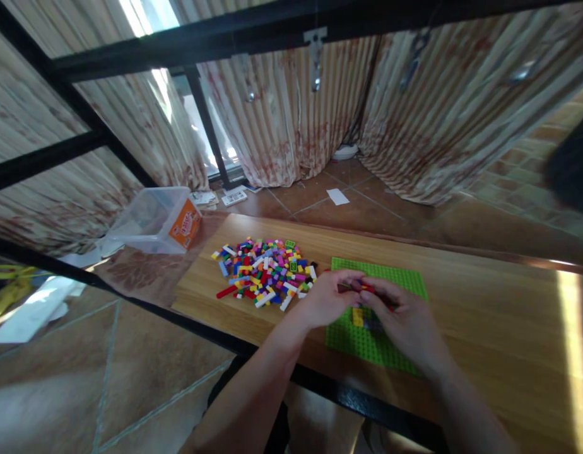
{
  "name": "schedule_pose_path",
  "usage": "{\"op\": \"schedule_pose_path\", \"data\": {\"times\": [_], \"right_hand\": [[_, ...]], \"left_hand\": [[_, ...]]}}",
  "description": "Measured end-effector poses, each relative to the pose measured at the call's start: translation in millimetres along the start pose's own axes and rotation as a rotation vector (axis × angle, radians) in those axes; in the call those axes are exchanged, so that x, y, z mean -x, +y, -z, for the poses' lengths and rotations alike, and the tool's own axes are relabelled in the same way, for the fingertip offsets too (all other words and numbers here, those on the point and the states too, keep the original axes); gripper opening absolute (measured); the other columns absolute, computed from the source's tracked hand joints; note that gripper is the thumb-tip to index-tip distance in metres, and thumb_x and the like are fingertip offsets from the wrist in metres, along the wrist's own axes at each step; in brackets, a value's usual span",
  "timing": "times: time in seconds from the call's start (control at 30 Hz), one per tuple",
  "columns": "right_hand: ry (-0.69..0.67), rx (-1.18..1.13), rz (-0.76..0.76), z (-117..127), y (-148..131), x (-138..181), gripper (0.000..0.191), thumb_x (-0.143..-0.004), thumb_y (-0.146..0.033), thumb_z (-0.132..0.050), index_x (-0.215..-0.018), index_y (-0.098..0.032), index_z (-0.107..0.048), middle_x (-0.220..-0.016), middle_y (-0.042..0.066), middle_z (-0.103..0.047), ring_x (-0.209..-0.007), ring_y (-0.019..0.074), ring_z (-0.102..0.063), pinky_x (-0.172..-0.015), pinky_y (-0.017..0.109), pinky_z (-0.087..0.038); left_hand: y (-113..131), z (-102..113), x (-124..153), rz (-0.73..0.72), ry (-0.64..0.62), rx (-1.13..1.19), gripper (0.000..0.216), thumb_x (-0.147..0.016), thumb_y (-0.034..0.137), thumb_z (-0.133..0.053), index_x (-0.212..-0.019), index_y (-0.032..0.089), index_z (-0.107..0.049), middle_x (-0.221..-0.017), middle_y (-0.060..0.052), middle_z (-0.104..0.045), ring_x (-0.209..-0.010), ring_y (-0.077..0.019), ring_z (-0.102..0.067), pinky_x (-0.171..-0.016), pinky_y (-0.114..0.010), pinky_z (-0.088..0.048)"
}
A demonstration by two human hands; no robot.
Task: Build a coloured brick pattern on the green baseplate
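Over the green baseplate (343,337), the left hand (330,297) and right hand (407,316) share a pinching grip on a red piece (368,289), seemingly mid-assembly; the next move calls for careful alignment.

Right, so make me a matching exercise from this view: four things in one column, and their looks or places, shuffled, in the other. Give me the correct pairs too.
Things
1. Baseplate
2. Brick pile
3. Bin
4. Curtains

Looks or places
A. Clear, with an orange label
B. Striped, hanging
C. Green, with studs
D. Many-coloured, heaped on the table

Pairs: 1-C, 2-D, 3-A, 4-B
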State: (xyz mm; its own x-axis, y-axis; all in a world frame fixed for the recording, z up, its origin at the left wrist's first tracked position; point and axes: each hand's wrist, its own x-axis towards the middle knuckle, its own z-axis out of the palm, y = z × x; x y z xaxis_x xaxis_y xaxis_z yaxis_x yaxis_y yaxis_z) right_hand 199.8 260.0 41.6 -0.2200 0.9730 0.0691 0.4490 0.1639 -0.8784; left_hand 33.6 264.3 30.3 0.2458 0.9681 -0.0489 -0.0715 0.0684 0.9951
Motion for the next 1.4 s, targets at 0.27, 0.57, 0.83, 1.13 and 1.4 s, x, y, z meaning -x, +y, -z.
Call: {"op": "schedule_pose_path", "data": {"times": [0.27,0.57,0.83,1.13,1.4], "right_hand": [[0.098,-0.138,-0.156,-15,-4,-7,0.034,-0.074,-0.046,-0.071,-0.096,-0.021,-0.074,-0.093,0.007,-0.077,-0.083,0.0229,-0.072,-0.076,0.035,-0.058],[0.099,-0.046,-0.015,-60,-18,-3,0.028,-0.079,-0.043,-0.067,-0.095,-0.021,-0.073,-0.089,0.008,-0.076,-0.079,0.0246,-0.072,-0.075,0.038,-0.056],[-0.030,0.328,0.464,-100,-25,2,0.024,-0.090,-0.021,-0.053,-0.101,-0.026,-0.074,-0.117,0.009,-0.066,-0.104,0.0241,-0.062,-0.090,0.040,-0.052],[-0.168,0.559,0.660,-122,-32,-2,0.030,-0.088,-0.012,-0.053,-0.104,-0.026,-0.075,-0.133,0.013,-0.055,-0.115,0.0288,-0.051,-0.095,0.045,-0.048],[-0.172,0.505,0.688,-120,-33,-6,0.017,-0.090,-0.018,-0.056,-0.094,-0.022,-0.073,-0.125,0.012,-0.060,-0.115,0.0279,-0.051,-0.095,0.044,-0.048]], "left_hand": [[8,2,13,-0.213,0.114,-0.427,0.036,-0.083,0.007,-0.055,-0.116,0.014,-0.066,-0.099,-0.008,-0.070,-0.090,-0.0173,-0.066,-0.087,-0.033,-0.055],[23,51,31,-0.222,0.291,-0.748,0.038,-0.084,0.006,-0.051,-0.118,0.015,-0.064,-0.107,-0.008,-0.069,-0.096,-0.0178,-0.065,-0.092,-0.031,-0.053],[31,108,53,-0.022,0.419,-0.993,0.037,-0.080,0.005,-0.053,-0.110,0.018,-0.071,-0.103,-0.008,-0.074,-0.095,-0.0222,-0.068,-0.093,-0.035,-0.052],[30,112,56,-0.037,0.323,-1.104,0.044,-0.079,0.002,-0.049,-0.114,0.018,-0.071,-0.106,-0.007,-0.074,-0.099,-0.0238,-0.067,-0.096,-0.038,-0.050],[28,112,56,-0.049,0.324,-1.113,0.043,-0.080,0.003,-0.049,-0.116,0.017,-0.070,-0.110,-0.009,-0.073,-0.104,-0.0245,-0.065,-0.098,-0.039,-0.049]]}}
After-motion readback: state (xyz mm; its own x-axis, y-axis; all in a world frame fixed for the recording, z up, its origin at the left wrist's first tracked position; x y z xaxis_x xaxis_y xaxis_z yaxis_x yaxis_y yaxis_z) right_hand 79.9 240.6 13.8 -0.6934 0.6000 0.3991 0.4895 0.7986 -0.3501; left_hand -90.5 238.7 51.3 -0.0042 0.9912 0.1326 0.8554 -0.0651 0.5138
